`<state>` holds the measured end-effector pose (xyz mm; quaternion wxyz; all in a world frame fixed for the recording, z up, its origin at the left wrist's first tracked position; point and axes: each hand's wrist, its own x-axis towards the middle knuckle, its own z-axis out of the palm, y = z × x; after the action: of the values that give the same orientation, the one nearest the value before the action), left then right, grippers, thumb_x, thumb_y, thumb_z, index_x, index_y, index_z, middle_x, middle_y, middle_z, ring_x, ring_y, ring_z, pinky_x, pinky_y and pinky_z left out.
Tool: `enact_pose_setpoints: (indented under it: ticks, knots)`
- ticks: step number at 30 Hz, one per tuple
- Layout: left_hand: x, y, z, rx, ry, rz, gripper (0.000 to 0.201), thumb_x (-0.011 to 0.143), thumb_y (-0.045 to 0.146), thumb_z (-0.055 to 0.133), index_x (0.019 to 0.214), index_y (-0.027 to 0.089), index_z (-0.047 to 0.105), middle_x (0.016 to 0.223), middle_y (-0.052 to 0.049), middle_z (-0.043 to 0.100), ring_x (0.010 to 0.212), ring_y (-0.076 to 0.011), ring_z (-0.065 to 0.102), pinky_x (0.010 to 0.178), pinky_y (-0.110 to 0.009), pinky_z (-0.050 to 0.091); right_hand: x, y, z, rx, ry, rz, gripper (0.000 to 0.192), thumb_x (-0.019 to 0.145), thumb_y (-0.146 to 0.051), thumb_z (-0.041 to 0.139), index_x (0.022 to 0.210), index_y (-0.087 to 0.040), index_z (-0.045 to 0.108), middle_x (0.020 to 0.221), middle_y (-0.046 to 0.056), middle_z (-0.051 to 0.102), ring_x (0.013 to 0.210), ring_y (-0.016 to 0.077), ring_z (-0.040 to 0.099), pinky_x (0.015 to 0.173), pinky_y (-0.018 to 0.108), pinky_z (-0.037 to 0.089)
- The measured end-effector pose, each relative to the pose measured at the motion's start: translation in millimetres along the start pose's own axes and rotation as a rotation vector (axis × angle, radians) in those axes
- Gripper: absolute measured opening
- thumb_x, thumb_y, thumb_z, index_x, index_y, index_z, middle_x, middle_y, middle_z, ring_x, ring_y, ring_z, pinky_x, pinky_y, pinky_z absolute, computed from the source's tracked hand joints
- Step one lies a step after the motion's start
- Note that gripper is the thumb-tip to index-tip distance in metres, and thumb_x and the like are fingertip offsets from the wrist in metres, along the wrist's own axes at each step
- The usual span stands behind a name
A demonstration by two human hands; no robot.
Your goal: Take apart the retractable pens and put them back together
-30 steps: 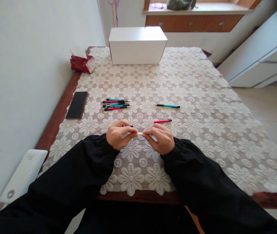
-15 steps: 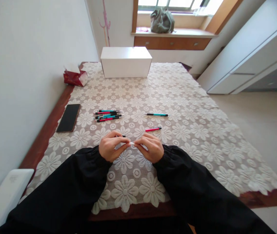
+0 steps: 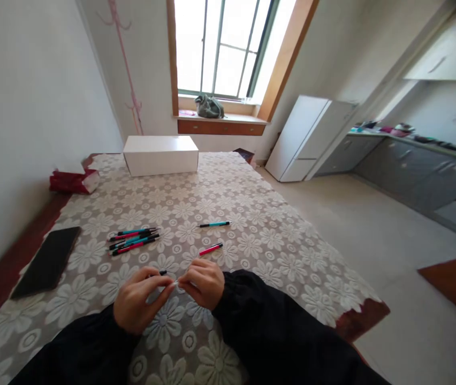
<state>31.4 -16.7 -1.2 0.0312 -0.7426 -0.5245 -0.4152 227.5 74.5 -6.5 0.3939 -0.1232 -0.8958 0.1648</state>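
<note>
My left hand [image 3: 136, 300] and my right hand [image 3: 204, 281] meet fingertip to fingertip low over the tablecloth. Both pinch a small, thin whitish piece [image 3: 175, 283] between them, too small to identify. A short black piece [image 3: 163, 272] shows just behind my left fingers; whether it is held or lies on the cloth, I cannot tell. Beyond my right hand lies a pink pen barrel with a black end [image 3: 211, 249]. Farther back is a teal and black pen [image 3: 214, 224]. Several teal and pink pens [image 3: 134, 240] are piled beyond my left hand.
A black phone [image 3: 47, 262] lies at the left on the flowered tablecloth [image 3: 252, 214]. Toward the far end stand a white box [image 3: 161, 156] and a red tissue pack [image 3: 73, 182]. Past the table are a window, a white fridge [image 3: 298, 139] and a grey kitchen counter.
My view has tilted up and turned right, so the table sits lower and farther left and the kitchen shows. My hands keep the same pinch on the small piece.
</note>
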Motion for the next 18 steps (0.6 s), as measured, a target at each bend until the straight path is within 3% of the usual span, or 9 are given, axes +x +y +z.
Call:
enact_pose_setpoints:
  ticks: [18]
  knots:
    - [5.7,6.0,-2.4,-0.045,0.034,0.028,0.014,0.090,0.028,0.063,0.087,0.021,0.075,0.075,-0.003,0.068,0.067,-0.0140,0.068,0.060,-0.023,0.060,-1.6,3.8,3.6,-0.041,-0.007,-0.058,0.025,0.100,-0.033,0.049,0.079,-0.022,0.058,0.066,0.002,0.064,0.062,0.0164,0.053,0.060,0.030,0.043]
